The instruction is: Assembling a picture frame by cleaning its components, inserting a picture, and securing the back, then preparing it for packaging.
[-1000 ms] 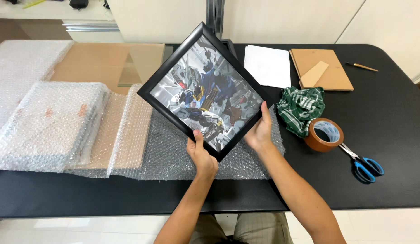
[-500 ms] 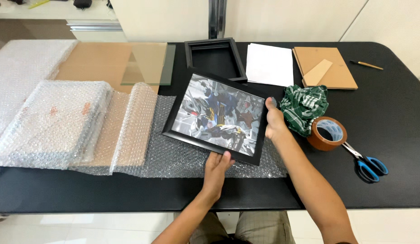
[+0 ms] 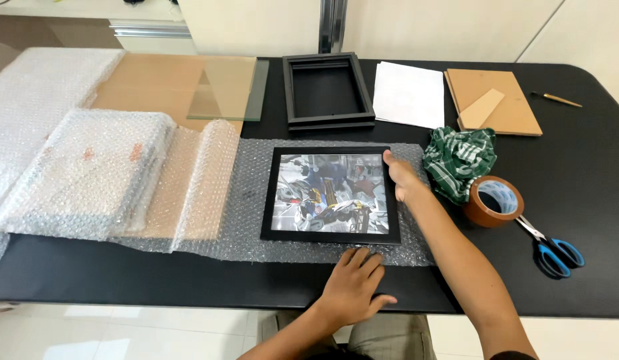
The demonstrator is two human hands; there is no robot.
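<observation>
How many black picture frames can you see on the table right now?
2. One framed picture lies flat on the bubble wrap, with the left hand and right hand at its edges. One empty frame sits behind it; it may be a stack.

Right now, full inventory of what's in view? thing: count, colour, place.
framed picture: 1, black frame, flat on the bubble wrap sheet, centre
bubble wrap sheet: 1, clear, spread on the table under the picture
bubble wrap stack: 1, clear, folded, left
empty frames: looks like 2 stacked, black, behind the picture
glass pane: 1, clear, on the cardboard sheet
cardboard sheet: 1, brown, back left
paper: 1, white, back centre-right
backing boards: 2, brown, back right
cloth: 1, green check, crumpled, right of the picture
tape roll: 1, brown, right
scissors: 1, blue handles, beside the tape roll
table: 1, black
left hand: at the picture's near edge
right hand: at the picture's right edge
</observation>
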